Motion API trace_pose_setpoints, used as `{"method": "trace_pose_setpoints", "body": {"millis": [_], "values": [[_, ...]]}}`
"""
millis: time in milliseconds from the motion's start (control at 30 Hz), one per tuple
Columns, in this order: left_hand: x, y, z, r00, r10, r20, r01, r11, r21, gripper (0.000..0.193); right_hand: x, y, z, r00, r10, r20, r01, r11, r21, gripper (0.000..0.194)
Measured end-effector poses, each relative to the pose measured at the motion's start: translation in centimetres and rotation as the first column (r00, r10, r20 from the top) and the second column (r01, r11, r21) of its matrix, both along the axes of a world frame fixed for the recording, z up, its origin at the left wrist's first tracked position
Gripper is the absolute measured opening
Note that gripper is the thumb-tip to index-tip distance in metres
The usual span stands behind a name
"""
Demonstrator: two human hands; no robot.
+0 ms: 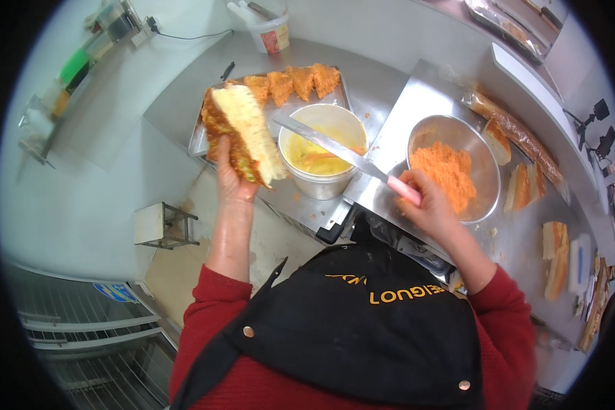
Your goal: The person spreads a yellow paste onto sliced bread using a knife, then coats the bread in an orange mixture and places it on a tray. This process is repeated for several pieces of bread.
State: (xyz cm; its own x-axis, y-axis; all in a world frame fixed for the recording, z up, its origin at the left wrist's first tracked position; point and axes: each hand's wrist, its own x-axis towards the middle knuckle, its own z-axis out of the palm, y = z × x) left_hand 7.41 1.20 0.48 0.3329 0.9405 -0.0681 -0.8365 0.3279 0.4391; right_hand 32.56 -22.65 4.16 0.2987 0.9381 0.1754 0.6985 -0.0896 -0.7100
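My left hand [234,171] holds up a long piece of bread [246,133] with a pale crumb face and a browned crust. In my right hand [425,202] is a spatula with a pink handle and a long metal blade [328,141]. The blade passes over a white tub [322,182] that has a creamy yellow spread [320,154] inside. Right of the tub stands a steel bowl [487,179] of orange shredded food, likely meat floss [443,171], close to my right hand. Behind the bread, a metal tray [346,95] carries several orange-coated pieces [282,84].
Cut bread pieces [525,187] and a wrapped loaf [517,128] lie on the steel counter [517,246] to the right. A plastic tub of utensils [270,36] stands at the back wall. Down left are a small stool [161,225] and a glass-doored cabinet [92,328].
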Motion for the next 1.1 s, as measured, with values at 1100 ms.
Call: {"method": "trace_pose_setpoints", "body": {"millis": [1100], "values": [[1.6, 2.0, -2.0, 0.977, -0.211, -0.027, 0.21, 0.977, -0.048, 0.05, 2.5, 0.8, -1.0, 0.759, -0.138, -0.636, 0.07, 0.989, -0.131, 0.032]]}}
